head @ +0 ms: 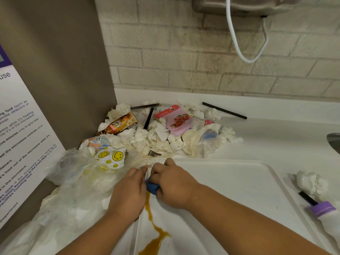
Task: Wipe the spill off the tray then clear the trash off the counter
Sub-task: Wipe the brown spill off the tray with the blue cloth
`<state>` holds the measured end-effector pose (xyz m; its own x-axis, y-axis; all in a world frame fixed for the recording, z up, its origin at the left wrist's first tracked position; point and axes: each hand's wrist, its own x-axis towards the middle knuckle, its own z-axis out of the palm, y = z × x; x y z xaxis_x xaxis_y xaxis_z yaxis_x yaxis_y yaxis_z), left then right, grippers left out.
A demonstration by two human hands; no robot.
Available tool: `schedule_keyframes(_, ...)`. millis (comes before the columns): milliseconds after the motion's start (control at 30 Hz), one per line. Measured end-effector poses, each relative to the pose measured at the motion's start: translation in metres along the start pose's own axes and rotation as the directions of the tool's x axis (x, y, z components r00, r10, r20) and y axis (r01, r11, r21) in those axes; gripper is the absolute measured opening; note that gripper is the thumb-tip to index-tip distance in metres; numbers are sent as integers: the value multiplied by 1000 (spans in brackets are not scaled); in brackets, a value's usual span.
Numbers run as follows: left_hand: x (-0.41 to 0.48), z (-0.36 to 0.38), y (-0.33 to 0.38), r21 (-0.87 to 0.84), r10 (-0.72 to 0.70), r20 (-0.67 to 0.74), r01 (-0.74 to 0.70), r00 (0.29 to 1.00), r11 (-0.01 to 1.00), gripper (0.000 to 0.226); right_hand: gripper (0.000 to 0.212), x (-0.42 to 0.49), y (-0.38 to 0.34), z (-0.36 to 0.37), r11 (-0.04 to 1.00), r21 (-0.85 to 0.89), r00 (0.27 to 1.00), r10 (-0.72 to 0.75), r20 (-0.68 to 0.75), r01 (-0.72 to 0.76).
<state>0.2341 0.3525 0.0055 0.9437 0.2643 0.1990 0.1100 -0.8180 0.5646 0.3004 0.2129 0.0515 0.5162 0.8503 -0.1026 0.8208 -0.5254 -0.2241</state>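
Note:
A white tray [239, 181] lies on the counter in front of me. A brown spill [156, 234] runs down its left side toward the near edge. My right hand [174, 186] is shut on a balled blue cloth [152, 187] at the top end of the spill. My left hand [128, 192] rests beside it on the tray's left rim, fingers curled against a clear plastic bag [77, 181]; whether it grips the bag is unclear. A heap of trash [156, 133] fills the back left corner: crumpled tissues, snack wrappers, a pink pomegranate packet [177, 120].
A smiley-face wrapper [110, 157] lies at the bag's mouth. A black straw [224, 110] leans on the backsplash. Right of the tray sit a crumpled tissue [311, 183] and a purple-capped bottle [323, 210]. A brown panel with a notice [24, 137] walls the left; a sink edge [334, 142] shows far right.

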Motion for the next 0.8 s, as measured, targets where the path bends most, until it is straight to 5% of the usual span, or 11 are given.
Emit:
schedule_keyframes(67,0,1,0,-3,-6,6,6,1000,1000,43,52,-4,2,-7,998,56,998,-31,45,28)
schedule_keyframes(167,0,0,1,0,2,6,-2,1000,1000,54,42,-7,2,-17,998,50,994,36,106,-41)
schedule_keyframes(333,0,1,1,24,-4,-19,4,1000,1000,55,33,-19,0,-8,992,-3,987,-126,101,127)
schedule_keyframes(467,0,2,1,41,4,-28,-2,1000,999,55,37,-42,9,-33,982,187,988,5,155,-34)
schedule_keyframes(633,0,2,1,54,7,-33,-5,999,999,48,29,-83,39,-55,697,650,941,327,88,-302)
schedule_keyframes(800,0,1,2,56,21,-37,-19,999,998,52,22,-113,56,-55,396,877,901,424,89,-273)
